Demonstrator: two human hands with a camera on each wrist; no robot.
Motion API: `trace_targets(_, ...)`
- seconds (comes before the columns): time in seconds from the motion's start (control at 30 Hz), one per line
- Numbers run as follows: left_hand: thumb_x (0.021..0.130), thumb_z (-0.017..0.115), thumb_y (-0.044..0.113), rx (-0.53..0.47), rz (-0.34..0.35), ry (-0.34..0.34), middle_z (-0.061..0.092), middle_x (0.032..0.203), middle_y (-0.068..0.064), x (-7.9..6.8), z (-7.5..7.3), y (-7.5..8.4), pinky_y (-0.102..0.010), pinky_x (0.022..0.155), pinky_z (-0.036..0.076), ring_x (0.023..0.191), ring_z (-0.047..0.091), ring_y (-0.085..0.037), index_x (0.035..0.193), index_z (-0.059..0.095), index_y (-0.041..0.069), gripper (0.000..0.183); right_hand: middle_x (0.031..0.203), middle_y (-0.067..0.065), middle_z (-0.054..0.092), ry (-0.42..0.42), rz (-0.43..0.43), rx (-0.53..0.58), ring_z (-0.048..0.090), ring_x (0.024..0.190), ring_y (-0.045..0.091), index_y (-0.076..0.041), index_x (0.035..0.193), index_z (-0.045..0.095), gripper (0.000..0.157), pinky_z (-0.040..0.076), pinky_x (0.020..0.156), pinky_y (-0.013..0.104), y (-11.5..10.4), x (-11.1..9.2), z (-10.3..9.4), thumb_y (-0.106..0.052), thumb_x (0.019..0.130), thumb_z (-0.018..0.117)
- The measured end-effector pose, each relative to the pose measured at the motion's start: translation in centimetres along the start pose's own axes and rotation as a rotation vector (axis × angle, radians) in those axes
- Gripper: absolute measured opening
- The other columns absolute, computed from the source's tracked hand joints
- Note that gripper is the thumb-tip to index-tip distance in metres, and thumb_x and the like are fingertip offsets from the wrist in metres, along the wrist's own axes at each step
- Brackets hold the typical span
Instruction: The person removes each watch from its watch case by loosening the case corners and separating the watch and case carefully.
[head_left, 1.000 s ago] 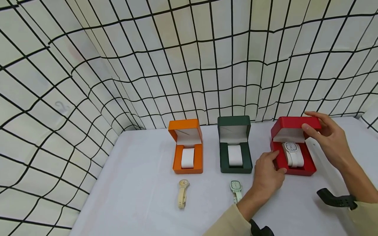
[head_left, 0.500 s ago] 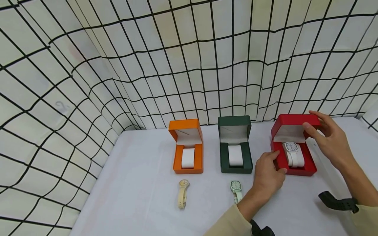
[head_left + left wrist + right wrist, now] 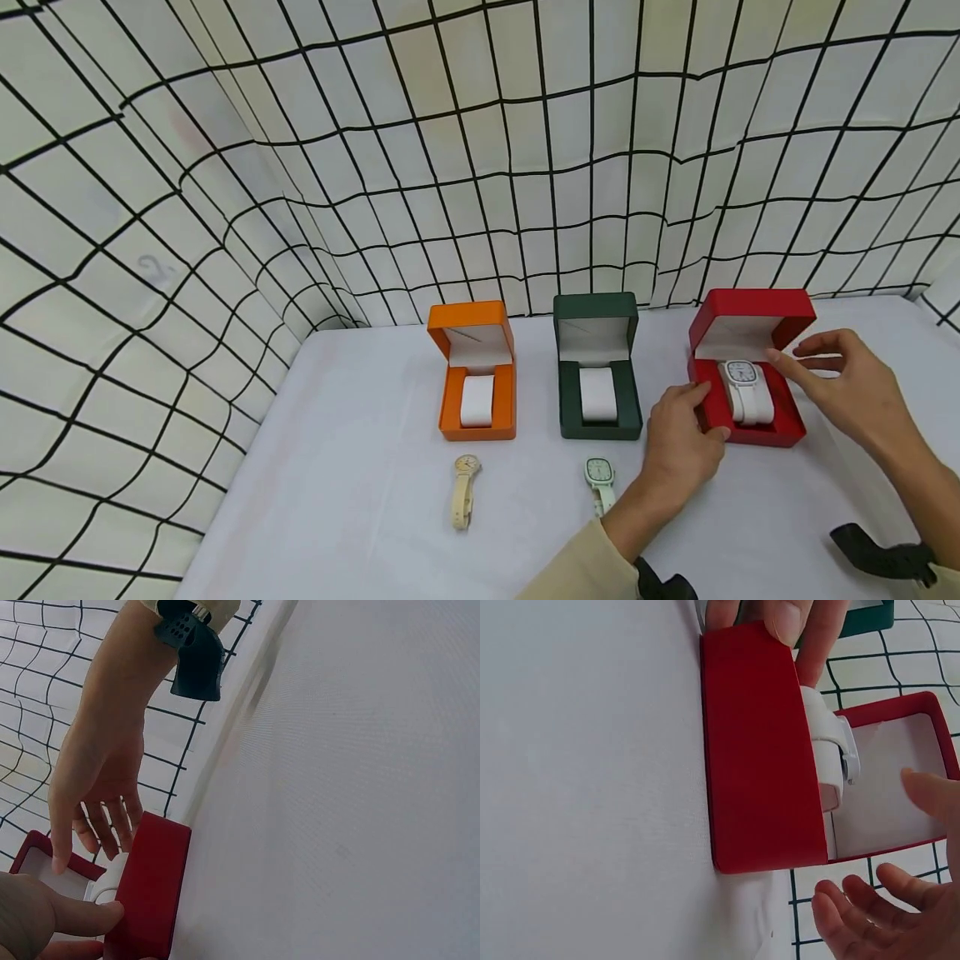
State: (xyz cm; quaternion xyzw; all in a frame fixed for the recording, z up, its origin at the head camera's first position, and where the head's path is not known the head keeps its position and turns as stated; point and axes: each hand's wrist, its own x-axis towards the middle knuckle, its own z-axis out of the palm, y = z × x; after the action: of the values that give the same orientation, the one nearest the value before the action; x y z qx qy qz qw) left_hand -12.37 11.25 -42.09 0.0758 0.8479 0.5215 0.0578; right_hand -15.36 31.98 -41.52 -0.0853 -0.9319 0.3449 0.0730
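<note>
A red watch box (image 3: 789,419) stands with its lid up at the table's right side, holding a white watch (image 3: 742,373) wrapped on a white cushion. My left hand (image 3: 681,442) grips the box's left front corner, its thumb on the front wall in the left wrist view. Beside the box's right edge is my right hand (image 3: 858,387), fingers loosely bent and holding nothing. In the right wrist view that hand (image 3: 900,900) is apart from the raised lid (image 3: 934,735). A green watch box (image 3: 600,432) stands just left of the red one, lid up, with a bare white cushion.
An orange watch box (image 3: 477,434) with its lid up stands further left. Cream watch (image 3: 464,492) and pale green watch (image 3: 599,475) lie in front of the boxes, the latter near my left forearm. Black wire mesh (image 3: 495,175) rises behind the white table (image 3: 337,467).
The red box's lid has tipped further back. My right hand has let go of the lid and moved down and to the right. My left hand has stayed in place.
</note>
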Motion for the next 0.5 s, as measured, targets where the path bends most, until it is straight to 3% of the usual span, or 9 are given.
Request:
trace_targets(0.1, 0.09, 0.079, 0.006, 0.002, 0.014, 0.005, 0.062, 0.136, 0.003, 0.12, 0.0, -0.04, -0.012, 0.087, 0.056, 0.125, 0.055, -0.001, 0.147, 0.059, 0.013, 0.06, 0.125, 0.036, 0.059, 0.007, -0.028, -0.025, 0.056, 0.11, 0.054, 0.004, 0.127, 0.055, 0.057, 0.057, 0.065, 0.038, -0.01, -0.4, 0.22, -0.044, 0.099, 0.068)
trace_targets(0.2, 0.09, 0.079, 0.006, 0.008, 0.015, 0.008, 0.062, 0.138, 0.003, 0.14, 0.02, -0.06, -0.012, 0.087, 0.056, 0.125, 0.055, -0.001, 0.147, 0.06, 0.013, 0.06, 0.122, 0.032, 0.062, -0.011, -0.111, -0.022, 0.06, 0.103, 0.05, 0.0, 0.122, 0.062, 0.045, 0.046, 0.06, 0.016, 0.0, -0.74, 0.5, -0.037, 0.098, 0.072)
trace_targets(0.3, 0.09, 0.079, 0.007, 0.017, 0.012, 0.009, 0.061, 0.139, 0.004, 0.14, -0.02, -0.07, -0.013, 0.087, 0.057, 0.126, 0.055, -0.001, 0.147, 0.059, 0.014, 0.061, 0.128, 0.03, 0.059, -0.062, -0.189, -0.004, 0.062, 0.102, 0.05, -0.002, 0.129, 0.062, 0.046, 0.045, 0.061, 0.011, 0.01, -0.88, 0.69, -0.031, 0.095, 0.076)
trace_targets(0.5, 0.091, 0.079, 0.008, 0.011, 0.001, -0.006, 0.059, 0.141, 0.005, 0.05, -0.01, -0.02, -0.017, 0.088, 0.058, 0.126, 0.055, -0.002, 0.149, 0.058, 0.016, 0.063, 0.134, 0.03, 0.053, -0.167, -0.26, -0.022, 0.056, 0.107, 0.047, -0.005, 0.143, 0.057, 0.064, 0.048, 0.063, 0.015, 0.17, -0.65, 0.77, -0.028, 0.089, 0.083)
